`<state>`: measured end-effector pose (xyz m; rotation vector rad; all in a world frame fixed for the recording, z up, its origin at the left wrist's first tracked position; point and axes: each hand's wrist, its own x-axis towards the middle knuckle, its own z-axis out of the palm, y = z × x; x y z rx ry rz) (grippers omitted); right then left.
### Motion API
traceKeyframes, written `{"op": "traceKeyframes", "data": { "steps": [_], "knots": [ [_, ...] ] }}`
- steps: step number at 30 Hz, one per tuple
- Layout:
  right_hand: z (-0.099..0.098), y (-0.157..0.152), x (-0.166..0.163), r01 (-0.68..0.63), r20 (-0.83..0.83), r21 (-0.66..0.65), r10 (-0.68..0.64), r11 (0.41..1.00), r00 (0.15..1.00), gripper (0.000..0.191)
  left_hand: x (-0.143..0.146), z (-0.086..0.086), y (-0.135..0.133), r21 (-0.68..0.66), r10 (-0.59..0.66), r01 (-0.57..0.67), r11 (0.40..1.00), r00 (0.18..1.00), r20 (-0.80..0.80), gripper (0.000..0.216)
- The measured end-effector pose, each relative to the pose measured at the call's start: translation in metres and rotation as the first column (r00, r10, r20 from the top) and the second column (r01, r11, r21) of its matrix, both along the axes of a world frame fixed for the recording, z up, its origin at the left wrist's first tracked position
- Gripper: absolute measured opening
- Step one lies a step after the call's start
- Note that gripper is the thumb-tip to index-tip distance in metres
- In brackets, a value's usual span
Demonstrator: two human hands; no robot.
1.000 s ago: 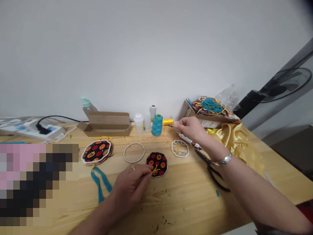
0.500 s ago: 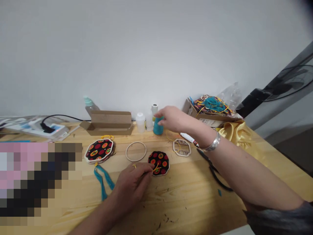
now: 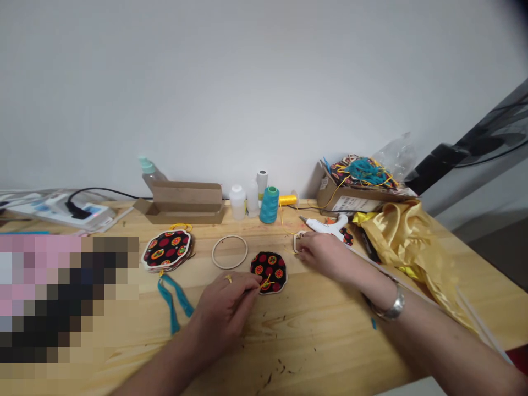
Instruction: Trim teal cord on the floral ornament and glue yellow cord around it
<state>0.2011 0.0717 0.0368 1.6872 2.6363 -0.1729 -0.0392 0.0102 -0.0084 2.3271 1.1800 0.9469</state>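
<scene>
My left hand [image 3: 229, 302] is closed in a pinch at the lower left edge of a dark, flower-patterned fabric piece [image 3: 270, 267] with a pale scalloped rim, beside its yellow cord [image 3: 267, 282]. My right hand [image 3: 324, 253] covers most of a small wooden lattice frame [image 3: 297, 241], its fingers closed on the right part. Just behind that hand lies a white glue gun [image 3: 319, 226]. A thin wooden ring [image 3: 213, 254] rests on the table left of the fabric piece.
At the left is a stack of patterned pieces [image 3: 167, 248] with a teal tassel [image 3: 167, 302]. Along the wall stand an open cardboard box [image 3: 187, 212], bottles [image 3: 238, 202], a teal thread cone [image 3: 269, 206] and a yellow spool [image 3: 287, 199]. A full carton [image 3: 350, 203] and gold cloth [image 3: 404, 231] lie right.
My right hand has left the teal thread cone and come down toward me and rightward onto the lattice frame. My left hand stays at the fabric piece. The yellow spool is now uncovered.
</scene>
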Motion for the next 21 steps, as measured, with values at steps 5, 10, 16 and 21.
{"op": "traceKeyframes", "data": {
  "steps": [5,10,16,21],
  "knots": [
    [-0.016,-0.001,-0.012,-0.05,0.061,0.083,0.045,0.995,0.997,0.018,0.0,0.0,0.001,-0.007,0.006,-0.006,1.0,1.0,-0.009,0.016],
    [0.0,0.013,-0.011,-0.018,-0.017,0.123,0.02,0.992,1.0,0.017,-0.001,0.001,0.0,-0.002,0.003,-0.003,1.0,1.0,0.002,0.016],
    [0.073,0.046,-0.013,0.124,-0.275,0.258,-0.05,0.958,0.96,0.02,-0.001,0.0,-0.001,-0.042,-0.009,0.009,0.999,1.0,-0.005,0.017],
    [0.103,0.06,-0.054,0.003,-0.467,0.309,0.148,0.951,0.872,0.021,-0.002,0.0,0.001,-0.038,0.004,-0.005,0.999,1.0,-0.022,0.017]
  ]
}}
